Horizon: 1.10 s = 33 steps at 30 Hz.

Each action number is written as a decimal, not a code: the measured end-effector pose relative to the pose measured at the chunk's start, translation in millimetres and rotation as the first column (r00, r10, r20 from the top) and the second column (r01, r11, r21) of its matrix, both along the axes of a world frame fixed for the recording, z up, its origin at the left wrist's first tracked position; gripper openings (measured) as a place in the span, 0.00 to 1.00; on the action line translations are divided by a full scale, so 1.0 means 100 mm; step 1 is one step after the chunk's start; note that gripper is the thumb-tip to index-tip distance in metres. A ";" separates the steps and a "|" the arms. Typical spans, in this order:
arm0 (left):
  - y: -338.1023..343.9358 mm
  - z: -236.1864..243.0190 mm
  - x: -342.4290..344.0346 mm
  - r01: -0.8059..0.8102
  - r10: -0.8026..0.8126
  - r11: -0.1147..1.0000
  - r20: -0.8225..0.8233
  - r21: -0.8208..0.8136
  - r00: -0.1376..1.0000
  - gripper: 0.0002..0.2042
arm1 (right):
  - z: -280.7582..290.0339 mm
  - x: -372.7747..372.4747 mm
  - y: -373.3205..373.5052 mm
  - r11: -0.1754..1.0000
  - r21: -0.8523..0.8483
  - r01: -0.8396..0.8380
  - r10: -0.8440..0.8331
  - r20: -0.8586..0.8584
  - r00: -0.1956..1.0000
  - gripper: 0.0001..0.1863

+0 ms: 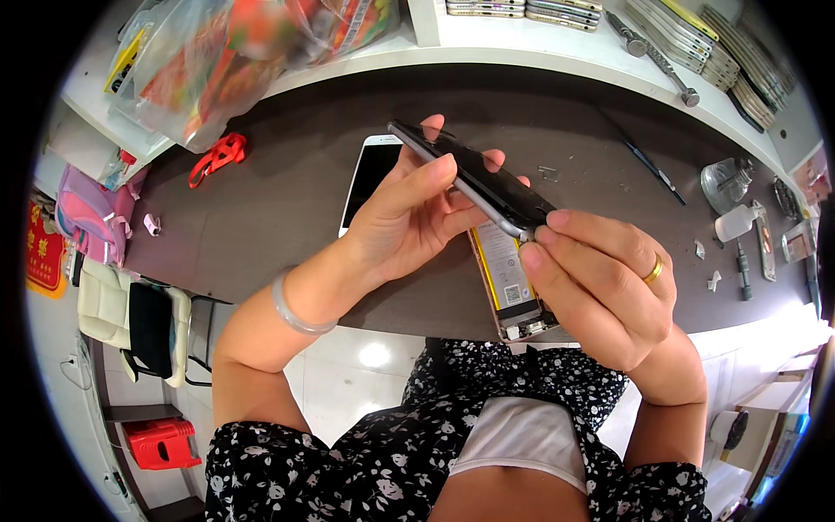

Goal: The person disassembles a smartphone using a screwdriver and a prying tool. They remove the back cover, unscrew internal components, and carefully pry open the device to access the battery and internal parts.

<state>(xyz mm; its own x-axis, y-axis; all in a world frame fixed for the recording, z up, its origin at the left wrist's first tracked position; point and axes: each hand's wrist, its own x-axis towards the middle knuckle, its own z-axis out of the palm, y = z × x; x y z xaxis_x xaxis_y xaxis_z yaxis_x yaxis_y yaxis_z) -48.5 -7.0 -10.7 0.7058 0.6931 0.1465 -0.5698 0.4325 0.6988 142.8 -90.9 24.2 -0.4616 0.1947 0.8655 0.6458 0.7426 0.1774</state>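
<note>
My left hand [426,187] holds a dark phone [474,178] with a grey metal edge, tilted diagonally above the desk, fingers wrapped round it. The fingertips of my right hand [609,278] pinch at the phone's lower right end; whether something small is between them is hard to tell. Beneath lies an opened phone [502,274] with its battery and inner parts showing. Left of that, partly behind my left hand, a white phone [365,183] with a black screen lies on the dark desk [278,209].
A shelf [487,42] holds stacked phones [561,13], metal tools [661,61] and plastic bags [217,61]. On the desk lie a red strap [217,158], a thin tool [652,170], a glass bottle [724,187] and a white bottle [735,222]. A chair [122,317] stands left.
</note>
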 end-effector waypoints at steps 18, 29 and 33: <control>0.05 0.07 0.00 -0.078 0.082 0.992 -0.041 0.097 0.996 0.24 | 0.03 0.03 0.16 0.970 -0.148 -0.195 0.139 -0.321 0.937 0.11; -0.01 0.08 0.04 -0.365 0.392 0.853 0.006 0.374 0.920 0.35 | 0.01 0.02 0.16 0.996 -0.067 -0.051 0.038 -0.181 0.983 0.13; -0.02 0.11 0.06 -0.453 0.455 0.837 0.068 0.308 0.888 0.45 | -0.01 0.01 0.17 0.999 -0.032 -0.020 0.015 -0.126 0.992 0.12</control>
